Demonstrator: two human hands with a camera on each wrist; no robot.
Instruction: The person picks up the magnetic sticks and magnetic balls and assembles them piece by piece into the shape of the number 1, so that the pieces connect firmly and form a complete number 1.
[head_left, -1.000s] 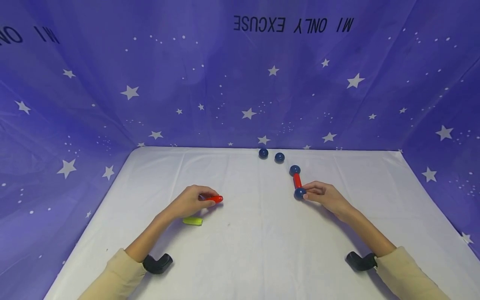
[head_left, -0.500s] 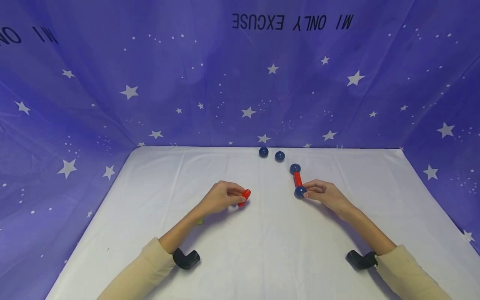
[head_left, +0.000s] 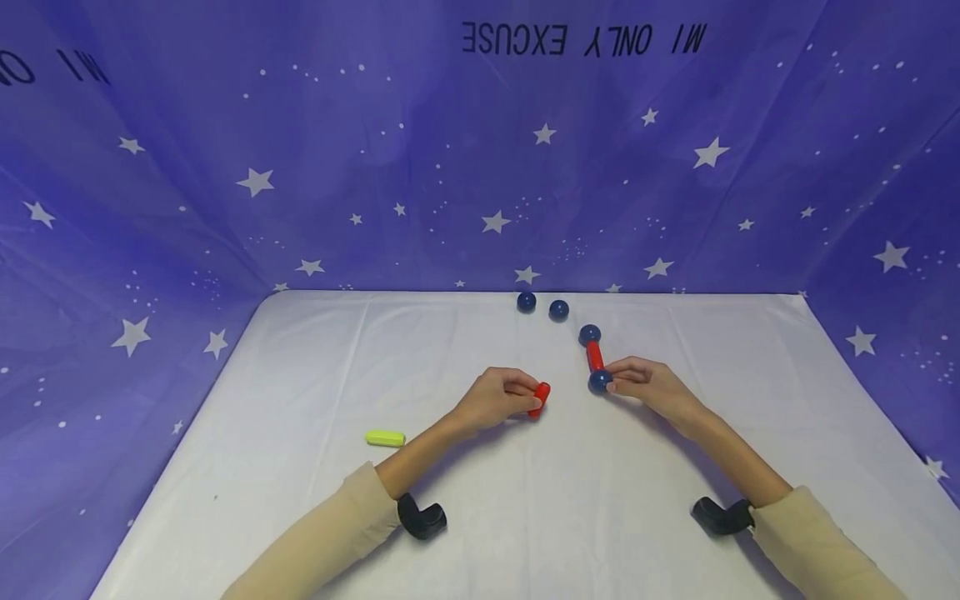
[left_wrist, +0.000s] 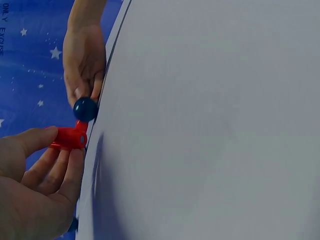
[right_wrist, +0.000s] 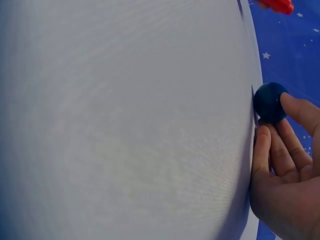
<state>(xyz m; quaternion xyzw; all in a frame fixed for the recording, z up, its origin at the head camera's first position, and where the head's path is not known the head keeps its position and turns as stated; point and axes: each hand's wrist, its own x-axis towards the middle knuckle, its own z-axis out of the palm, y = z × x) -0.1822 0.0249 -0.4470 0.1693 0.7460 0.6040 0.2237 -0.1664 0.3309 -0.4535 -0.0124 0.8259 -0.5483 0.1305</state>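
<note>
Red rod partly behind left hand

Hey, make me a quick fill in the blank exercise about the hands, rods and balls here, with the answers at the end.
1. The rod in the left hand is coloured ____.
2. The right hand holds a blue ____.
3. The yellow rod lies on the person's ____ side of the table.
4. In the head view, the balls number ____ in all.

Missing words: red; ball; left; four.
</note>
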